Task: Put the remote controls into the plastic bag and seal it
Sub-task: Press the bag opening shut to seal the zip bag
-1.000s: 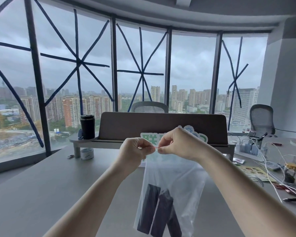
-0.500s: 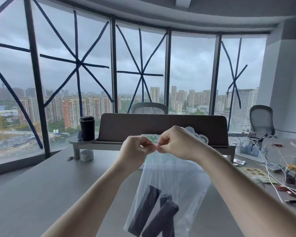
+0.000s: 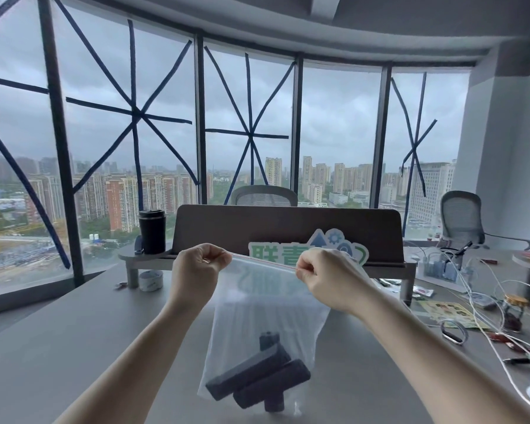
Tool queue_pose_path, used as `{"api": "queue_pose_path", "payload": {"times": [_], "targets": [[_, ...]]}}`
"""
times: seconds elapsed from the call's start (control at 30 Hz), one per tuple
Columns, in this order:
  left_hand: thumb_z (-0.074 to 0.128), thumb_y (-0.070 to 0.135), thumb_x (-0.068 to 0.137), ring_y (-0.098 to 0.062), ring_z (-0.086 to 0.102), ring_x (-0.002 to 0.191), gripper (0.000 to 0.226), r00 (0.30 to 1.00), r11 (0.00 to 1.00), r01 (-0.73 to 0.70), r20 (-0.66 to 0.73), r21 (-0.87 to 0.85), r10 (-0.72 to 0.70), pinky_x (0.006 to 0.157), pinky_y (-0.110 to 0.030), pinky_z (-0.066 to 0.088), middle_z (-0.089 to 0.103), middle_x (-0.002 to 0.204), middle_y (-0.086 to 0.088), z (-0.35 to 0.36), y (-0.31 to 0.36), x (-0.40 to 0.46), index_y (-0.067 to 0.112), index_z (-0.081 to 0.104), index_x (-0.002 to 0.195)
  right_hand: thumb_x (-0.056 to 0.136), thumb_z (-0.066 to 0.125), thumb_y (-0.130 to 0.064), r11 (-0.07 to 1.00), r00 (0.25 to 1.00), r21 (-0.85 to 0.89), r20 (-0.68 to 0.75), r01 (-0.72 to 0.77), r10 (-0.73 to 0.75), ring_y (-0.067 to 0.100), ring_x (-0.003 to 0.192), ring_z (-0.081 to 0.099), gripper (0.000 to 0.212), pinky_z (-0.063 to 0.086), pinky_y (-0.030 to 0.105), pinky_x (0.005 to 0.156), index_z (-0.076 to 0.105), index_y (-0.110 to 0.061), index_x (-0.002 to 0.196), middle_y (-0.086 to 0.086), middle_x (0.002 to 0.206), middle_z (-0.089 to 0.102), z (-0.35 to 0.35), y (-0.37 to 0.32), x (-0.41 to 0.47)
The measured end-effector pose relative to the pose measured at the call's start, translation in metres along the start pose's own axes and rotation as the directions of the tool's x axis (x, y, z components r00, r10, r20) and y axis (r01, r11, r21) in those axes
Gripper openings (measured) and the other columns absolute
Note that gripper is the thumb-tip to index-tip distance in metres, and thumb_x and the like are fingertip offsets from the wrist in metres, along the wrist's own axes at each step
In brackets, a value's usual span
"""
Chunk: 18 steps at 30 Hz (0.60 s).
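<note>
Head view: plastic bag (image 3: 266, 304) held in the air, above the desk (image 3: 74, 347).
Left hand (image 3: 196, 270): pinching one end of the zip strip.
Right hand (image 3: 325, 273): pinching the other end, keeping the strip taut for pressing.
Remote controls (image 3: 257, 381): inside, sagging at the bottom, well below both pinches.
Seal: closure cannot be told.

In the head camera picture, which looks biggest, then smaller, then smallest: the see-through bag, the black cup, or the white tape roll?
1. Clear plastic bag, though it's nearest the camera.
2. Black cylindrical cup on the shelf.
3. White tape roll on the grey table.
</note>
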<state>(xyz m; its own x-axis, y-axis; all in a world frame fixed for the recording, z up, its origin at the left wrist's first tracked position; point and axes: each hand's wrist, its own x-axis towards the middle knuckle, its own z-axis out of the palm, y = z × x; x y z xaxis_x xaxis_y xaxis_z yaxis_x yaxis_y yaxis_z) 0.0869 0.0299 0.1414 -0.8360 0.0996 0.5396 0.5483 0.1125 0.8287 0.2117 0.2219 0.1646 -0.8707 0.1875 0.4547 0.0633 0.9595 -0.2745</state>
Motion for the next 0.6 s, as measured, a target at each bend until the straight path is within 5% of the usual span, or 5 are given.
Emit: {"api": "queue_pose_path", "payload": {"times": [0.3,0.6], "targets": [[0.071,0.009,0.078,-0.012,0.041,0.044,0.019,0.996,0.998,0.025,-0.084,-0.054,-0.029,0.053,-0.026,0.036,0.053,0.036,0.015,-0.029,-0.020,0.015,0.020,0.068,0.063,0.095,0.053,-0.027,1.000,1.000,-0.029,0.031,0.004,-0.004,0.020,0.084,0.058,0.018,0.046,0.035,0.078,0.062,-0.021,0.081,-0.010,0.085,0.061,0.004,0.007,-0.003],[0.062,0.010,0.087,-0.019,0.040,0.047,0.011,0.969,0.985,0.129,-0.197,-0.112,-0.149,0.050,-0.026,0.038,0.047,0.056,-0.011,-0.105,-0.062,0.042,0.010,0.065,0.077,0.093,0.056,-0.022,0.992,0.987,-0.040,-0.111,-0.120,0.115,0.019,0.080,0.061,0.020,0.051,0.035,0.073,0.058,-0.027,0.074,-0.010,0.082,0.064,0.001,0.042,0.007]]}}
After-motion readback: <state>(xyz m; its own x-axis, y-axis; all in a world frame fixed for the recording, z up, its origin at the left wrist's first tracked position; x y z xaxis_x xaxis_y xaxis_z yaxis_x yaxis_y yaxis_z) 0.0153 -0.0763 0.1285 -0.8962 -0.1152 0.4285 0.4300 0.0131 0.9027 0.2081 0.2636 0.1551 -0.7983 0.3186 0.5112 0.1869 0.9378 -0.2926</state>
